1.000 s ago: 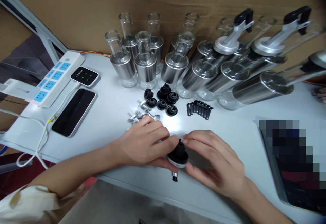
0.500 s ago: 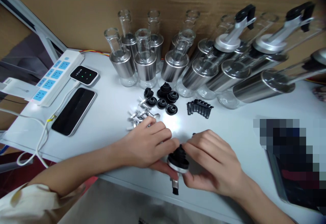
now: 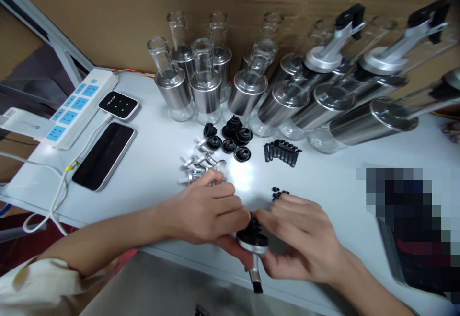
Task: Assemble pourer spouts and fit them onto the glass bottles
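A: What is held by the left hand (image 3: 206,210)?

B: A pour spout (image 3: 252,239), with a black ribbed stopper and a silver collar, is gripped between its fingers and thumb. The same spout is pinched from the other side by the right hand (image 3: 300,237). Both hands are closed narrowly round it.

A: Where is the spout found?

B: It is held at the near edge of the white table (image 3: 151,172), with its silver tube pointing down past the edge.

A: What is seen close by?

B: A heap of silver spout tubes (image 3: 199,165) is lying just beyond the left hand. Loose black stoppers (image 3: 232,138) are gathered behind them, and a row of small black caps (image 3: 282,152) is set to their right. Glass bottles (image 3: 204,83) with steel sleeves are lined up at the back. A phone (image 3: 104,155) and a power strip (image 3: 77,110) are placed at the far left.
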Action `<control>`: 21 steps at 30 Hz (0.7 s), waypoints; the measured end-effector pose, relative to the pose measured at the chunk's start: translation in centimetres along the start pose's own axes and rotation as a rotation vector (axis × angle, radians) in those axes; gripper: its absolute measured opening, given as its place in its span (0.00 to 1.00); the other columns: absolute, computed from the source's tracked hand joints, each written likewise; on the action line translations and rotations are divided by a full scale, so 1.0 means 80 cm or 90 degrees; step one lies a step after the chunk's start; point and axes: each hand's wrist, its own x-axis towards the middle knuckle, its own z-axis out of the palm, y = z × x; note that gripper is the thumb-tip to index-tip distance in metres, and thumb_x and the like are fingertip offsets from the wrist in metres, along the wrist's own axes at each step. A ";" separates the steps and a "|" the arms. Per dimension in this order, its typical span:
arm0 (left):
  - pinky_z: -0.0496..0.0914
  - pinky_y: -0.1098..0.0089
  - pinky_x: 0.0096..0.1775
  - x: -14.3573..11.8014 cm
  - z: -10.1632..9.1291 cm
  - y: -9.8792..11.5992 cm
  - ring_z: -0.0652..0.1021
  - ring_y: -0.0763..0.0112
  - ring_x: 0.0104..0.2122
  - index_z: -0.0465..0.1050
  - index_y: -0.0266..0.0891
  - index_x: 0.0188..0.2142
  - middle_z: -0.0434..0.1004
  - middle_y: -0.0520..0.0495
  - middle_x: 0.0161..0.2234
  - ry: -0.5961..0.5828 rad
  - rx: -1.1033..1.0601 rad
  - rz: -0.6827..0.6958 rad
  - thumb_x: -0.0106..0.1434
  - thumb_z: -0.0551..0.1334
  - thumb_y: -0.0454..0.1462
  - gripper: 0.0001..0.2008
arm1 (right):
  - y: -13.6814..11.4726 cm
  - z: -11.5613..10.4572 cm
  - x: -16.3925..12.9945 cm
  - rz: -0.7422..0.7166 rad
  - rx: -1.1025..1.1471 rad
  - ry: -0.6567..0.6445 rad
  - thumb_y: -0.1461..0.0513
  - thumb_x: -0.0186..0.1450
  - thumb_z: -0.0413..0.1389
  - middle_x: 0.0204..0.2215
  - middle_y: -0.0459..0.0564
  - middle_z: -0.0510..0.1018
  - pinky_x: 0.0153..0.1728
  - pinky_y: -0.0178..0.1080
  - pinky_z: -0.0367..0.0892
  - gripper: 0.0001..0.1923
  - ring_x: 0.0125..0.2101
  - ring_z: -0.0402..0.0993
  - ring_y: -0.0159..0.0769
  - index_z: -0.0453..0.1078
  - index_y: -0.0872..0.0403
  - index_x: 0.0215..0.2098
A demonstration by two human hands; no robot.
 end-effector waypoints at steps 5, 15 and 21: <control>0.57 0.67 0.33 -0.001 -0.002 0.001 0.63 0.73 0.24 0.69 0.36 0.28 0.65 0.55 0.19 -0.001 -0.014 0.002 0.68 0.54 0.52 0.23 | 0.000 0.004 -0.002 0.003 0.032 0.002 0.65 0.58 0.52 0.17 0.39 0.62 0.19 0.36 0.50 0.07 0.17 0.54 0.29 0.64 0.54 0.36; 0.56 0.66 0.34 -0.004 0.005 0.002 0.62 0.74 0.22 0.68 0.37 0.26 0.64 0.56 0.19 0.039 -0.034 0.001 0.67 0.56 0.52 0.23 | -0.001 0.005 -0.001 0.004 0.059 0.014 0.66 0.59 0.51 0.16 0.39 0.59 0.19 0.36 0.48 0.04 0.17 0.52 0.30 0.64 0.53 0.34; 0.57 0.67 0.34 0.002 0.000 0.003 0.62 0.74 0.22 0.68 0.37 0.26 0.66 0.56 0.18 0.006 -0.055 -0.004 0.69 0.55 0.49 0.21 | 0.000 0.009 -0.003 -0.001 0.087 0.019 0.67 0.58 0.51 0.17 0.39 0.57 0.20 0.36 0.47 0.05 0.18 0.50 0.30 0.63 0.53 0.33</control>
